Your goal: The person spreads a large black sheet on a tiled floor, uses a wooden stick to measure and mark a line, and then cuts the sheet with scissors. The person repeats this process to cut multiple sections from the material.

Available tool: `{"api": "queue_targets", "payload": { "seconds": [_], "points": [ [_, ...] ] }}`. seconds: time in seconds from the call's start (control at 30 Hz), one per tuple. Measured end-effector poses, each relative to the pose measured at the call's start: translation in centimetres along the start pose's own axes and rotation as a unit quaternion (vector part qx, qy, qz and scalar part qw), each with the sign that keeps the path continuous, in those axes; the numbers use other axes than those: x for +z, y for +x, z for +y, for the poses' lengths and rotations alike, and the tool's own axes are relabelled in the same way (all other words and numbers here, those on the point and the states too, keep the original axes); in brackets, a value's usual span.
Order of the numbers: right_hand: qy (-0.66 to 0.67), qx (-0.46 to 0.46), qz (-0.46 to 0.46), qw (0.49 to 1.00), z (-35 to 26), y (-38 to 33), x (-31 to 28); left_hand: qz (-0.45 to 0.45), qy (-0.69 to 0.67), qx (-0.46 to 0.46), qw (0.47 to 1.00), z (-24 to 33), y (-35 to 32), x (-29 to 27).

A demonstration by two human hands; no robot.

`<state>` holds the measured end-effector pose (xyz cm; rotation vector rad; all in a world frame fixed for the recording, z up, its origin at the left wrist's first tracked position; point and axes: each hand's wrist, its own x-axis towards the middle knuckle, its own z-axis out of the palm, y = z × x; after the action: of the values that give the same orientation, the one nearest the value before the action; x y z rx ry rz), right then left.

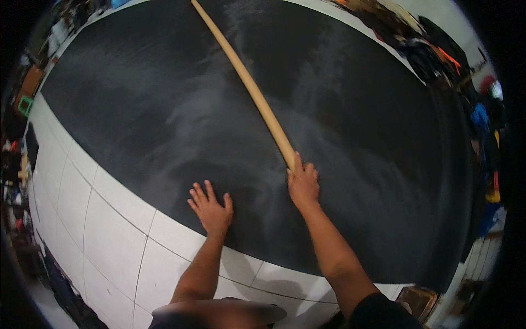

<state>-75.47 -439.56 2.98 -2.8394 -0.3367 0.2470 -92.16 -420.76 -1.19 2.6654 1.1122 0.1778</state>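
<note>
Stretching from frame centre to the top edge, a long wooden pole (249, 85) is gripped by the right hand (303, 183), while the left hand (211, 208) is laid flat, fingers spread and holding nothing, on the round black griddle (356, 109).

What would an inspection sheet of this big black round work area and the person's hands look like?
Surface: large round black plate with pale powdery streaks, set in a white tiled surround.
Job's things: long wooden stick lying across the plate, its near end under the right hand.
Clutter: nothing seen on the plate.
Hands: left hand flat on the plate, fingers spread; right hand gripping the stick's near end.
Cables: nothing seen.
Surroundings: blurred colourful items along the far and side edges, too small to identify.
</note>
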Motion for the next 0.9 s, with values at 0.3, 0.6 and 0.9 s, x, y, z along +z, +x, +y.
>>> {"api": "queue_targets", "payload": {
  "seconds": [0.3,0.6,0.9],
  "points": [
    [-0.048,0.215,0.051,0.974,25.8,-19.9,-4.5,0.028,-0.018,0.027,0.999,-1.0,-0.7,0.9],
    [0.001,0.371,0.102,0.923,42.1,-31.4,-6.7,0.011,-0.07,0.104,0.992,-4.1,0.2,2.1],
    [0.068,0.322,0.213,0.92,39.8,-32.1,-3.9,0.01,0.013,0.158,0.987,0.4,-8.6,-0.1]
  ]
}}
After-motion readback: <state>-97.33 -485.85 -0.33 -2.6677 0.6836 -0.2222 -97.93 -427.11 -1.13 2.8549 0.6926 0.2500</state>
